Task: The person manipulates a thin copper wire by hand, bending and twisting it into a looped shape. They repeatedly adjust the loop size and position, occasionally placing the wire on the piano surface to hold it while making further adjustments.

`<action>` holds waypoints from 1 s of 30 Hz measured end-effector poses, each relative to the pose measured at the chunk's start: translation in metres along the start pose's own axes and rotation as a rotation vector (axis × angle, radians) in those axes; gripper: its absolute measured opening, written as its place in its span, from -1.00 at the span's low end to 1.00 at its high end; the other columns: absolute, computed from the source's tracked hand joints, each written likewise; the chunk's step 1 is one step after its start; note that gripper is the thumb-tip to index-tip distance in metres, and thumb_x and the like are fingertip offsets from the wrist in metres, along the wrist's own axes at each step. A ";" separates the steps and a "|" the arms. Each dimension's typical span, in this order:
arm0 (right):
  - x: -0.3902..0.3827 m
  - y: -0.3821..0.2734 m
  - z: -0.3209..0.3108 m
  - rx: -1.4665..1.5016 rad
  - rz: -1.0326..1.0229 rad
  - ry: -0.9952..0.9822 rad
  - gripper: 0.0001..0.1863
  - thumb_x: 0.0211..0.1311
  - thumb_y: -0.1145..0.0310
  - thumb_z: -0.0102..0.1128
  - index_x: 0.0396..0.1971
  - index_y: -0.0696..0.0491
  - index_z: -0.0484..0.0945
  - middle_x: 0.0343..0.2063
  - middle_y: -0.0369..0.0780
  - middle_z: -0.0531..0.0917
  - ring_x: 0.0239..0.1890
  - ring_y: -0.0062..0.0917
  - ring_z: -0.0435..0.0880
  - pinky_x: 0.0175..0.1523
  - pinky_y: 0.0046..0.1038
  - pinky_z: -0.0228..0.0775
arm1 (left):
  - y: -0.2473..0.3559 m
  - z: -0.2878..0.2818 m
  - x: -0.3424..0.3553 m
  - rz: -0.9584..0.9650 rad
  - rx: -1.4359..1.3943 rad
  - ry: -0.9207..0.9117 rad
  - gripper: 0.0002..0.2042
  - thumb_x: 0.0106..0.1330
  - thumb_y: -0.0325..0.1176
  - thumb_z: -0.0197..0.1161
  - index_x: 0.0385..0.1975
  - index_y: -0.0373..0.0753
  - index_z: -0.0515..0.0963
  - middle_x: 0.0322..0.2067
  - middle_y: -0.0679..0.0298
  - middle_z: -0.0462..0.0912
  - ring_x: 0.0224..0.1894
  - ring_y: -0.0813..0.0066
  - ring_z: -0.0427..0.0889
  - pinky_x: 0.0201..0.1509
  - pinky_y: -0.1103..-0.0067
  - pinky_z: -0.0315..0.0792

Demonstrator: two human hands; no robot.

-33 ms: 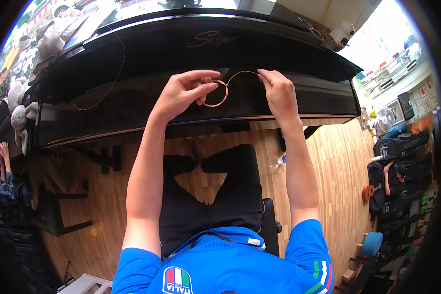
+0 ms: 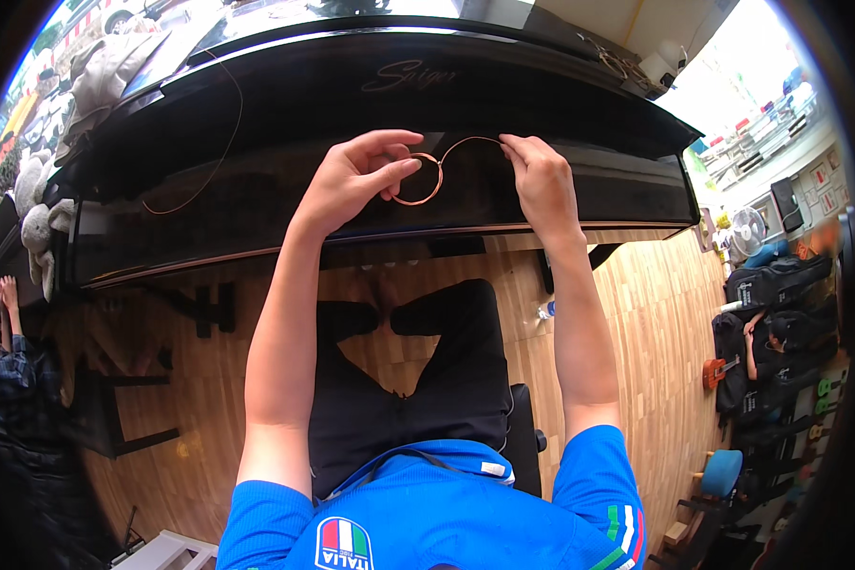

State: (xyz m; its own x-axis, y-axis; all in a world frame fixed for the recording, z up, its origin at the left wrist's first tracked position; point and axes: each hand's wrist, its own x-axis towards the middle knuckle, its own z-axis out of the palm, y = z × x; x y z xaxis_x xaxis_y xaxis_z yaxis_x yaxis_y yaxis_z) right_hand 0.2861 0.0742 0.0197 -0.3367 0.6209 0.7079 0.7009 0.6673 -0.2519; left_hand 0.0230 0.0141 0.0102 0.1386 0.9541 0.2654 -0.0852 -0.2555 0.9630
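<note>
Above the black piano lid hangs a small round coil of copper-coloured wire (image 2: pixel 441 177). My left hand (image 2: pixel 353 182) pinches the coil's left side between thumb and fingertips, with the index finger stretched out above it. From the coil's right side a free length of wire arcs up and over to the right. Its far end is between the thumb and fingers of my right hand (image 2: pixel 541 179), which are pressed together. The exact tip of the wire is hidden by those fingers.
The glossy black piano (image 2: pixel 627 185) spans the space before me. Another thin wire (image 2: pixel 240 114) curves over its left part, near grey plush toys (image 2: pixel 38 233). At far left is another person's hand (image 2: pixel 8 293). Instrument bags (image 2: pixel 779 285), a small ukulele-like instrument (image 2: pixel 713 373) and a blue stool (image 2: pixel 721 472) stand right.
My left hand and the coil have shifted up very slightly. My right hand looks the same.
</note>
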 end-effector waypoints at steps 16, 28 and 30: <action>0.008 -0.048 0.014 0.625 0.085 0.233 -0.90 0.33 0.53 0.28 -0.19 0.12 0.63 -0.27 -0.18 0.76 -0.19 -0.50 0.78 -0.11 -0.54 0.62 | -0.001 0.001 0.000 0.012 0.147 -0.062 -0.78 0.30 -0.42 0.40 -0.09 -0.28 0.72 -0.38 0.32 0.74 -0.38 0.66 0.66 -0.36 0.72 0.50; 0.018 -0.067 -0.014 0.692 0.039 -0.399 -0.90 0.22 0.46 0.39 -0.30 0.14 0.73 -0.34 -0.19 0.76 -0.26 -0.49 0.76 -0.10 -0.52 0.57 | 0.000 0.000 0.001 -0.092 0.161 -0.078 -0.85 0.27 -0.39 0.43 -0.23 -0.29 0.76 -0.43 0.32 0.72 -0.45 0.64 0.66 -0.44 0.69 0.56; 0.017 -0.065 -0.013 0.608 0.000 -0.409 -0.91 0.23 0.47 0.36 -0.30 0.15 0.70 -0.36 -0.17 0.75 -0.28 -0.46 0.75 -0.10 -0.48 0.57 | 0.000 0.002 0.002 -0.060 0.160 -0.084 -0.87 0.29 -0.43 0.41 -0.22 -0.30 0.76 -0.40 0.31 0.71 -0.43 0.62 0.67 -0.41 0.67 0.60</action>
State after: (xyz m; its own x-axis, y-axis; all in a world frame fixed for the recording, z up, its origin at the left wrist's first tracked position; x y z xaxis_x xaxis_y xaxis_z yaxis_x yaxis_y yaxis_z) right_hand 0.2433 0.0358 0.0570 -0.6281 0.6453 0.4347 0.2682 0.7040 -0.6576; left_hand 0.0254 0.0153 0.0106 0.2211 0.9538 0.2036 0.0824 -0.2263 0.9706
